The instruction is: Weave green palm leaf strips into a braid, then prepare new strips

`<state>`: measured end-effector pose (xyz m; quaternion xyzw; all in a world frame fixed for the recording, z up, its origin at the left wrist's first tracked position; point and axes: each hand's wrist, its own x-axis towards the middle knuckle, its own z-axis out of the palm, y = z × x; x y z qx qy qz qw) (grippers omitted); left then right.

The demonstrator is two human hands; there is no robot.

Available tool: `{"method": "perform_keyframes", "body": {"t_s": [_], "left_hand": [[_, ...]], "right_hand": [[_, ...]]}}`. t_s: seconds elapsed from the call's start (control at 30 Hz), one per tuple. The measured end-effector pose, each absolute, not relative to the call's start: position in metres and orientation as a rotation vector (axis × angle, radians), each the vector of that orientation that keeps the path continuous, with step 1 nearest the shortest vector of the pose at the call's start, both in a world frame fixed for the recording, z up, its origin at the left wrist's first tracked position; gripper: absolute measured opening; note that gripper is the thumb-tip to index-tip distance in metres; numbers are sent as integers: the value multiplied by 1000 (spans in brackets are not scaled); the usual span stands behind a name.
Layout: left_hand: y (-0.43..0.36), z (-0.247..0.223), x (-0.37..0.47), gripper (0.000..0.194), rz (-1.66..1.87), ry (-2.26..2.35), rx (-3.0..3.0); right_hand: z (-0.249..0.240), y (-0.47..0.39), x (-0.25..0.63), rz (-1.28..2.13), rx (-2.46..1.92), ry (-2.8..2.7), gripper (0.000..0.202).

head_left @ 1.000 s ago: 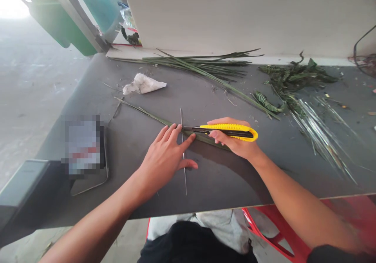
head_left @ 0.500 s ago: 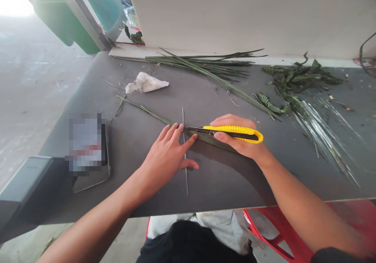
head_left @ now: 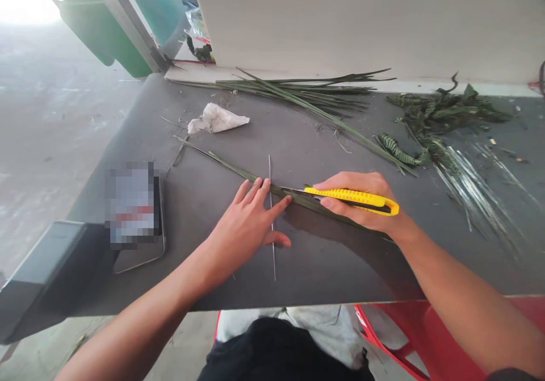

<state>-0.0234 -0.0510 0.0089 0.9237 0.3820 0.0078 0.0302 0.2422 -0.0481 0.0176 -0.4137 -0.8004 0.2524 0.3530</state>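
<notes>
My left hand (head_left: 255, 216) lies with fingers spread, its fingertips pressing a long green leaf strip (head_left: 233, 168) onto the grey table. Crossing the leaf at a steep angle is a thin metal wire (head_left: 273, 259), partly covered by the same hand. My right hand (head_left: 361, 199) is wrapped around a yellow utility knife (head_left: 349, 196). The knife's blade is out and points left, touching or just over the leaf to the right of my left fingertips. The leaf continues to the right beneath my right hand, which hides part of it.
A bundle of long leaves (head_left: 298, 94) lies along the back wall. Crumpled white tissue (head_left: 217, 118) sits at back left, a phone (head_left: 140, 256) at left. On the right are curled leaf pieces (head_left: 455, 111) and several thin wires (head_left: 477, 182). A red chair (head_left: 426, 335) stands below the table edge.
My right hand and the knife have moved slightly right along the leaf, and the blade tip is farther from my left fingers. My left hand stays on the leaf. The view has shifted slightly.
</notes>
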Motion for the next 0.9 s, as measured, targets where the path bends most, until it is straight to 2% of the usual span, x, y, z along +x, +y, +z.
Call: {"method": "perform_keyframes", "body": {"t_s": [0.9], "left_hand": [[-50,12,-25,80,46,1166,2827]], "right_hand": [[15,-55,274,680,-1069,-2178,24]]}}
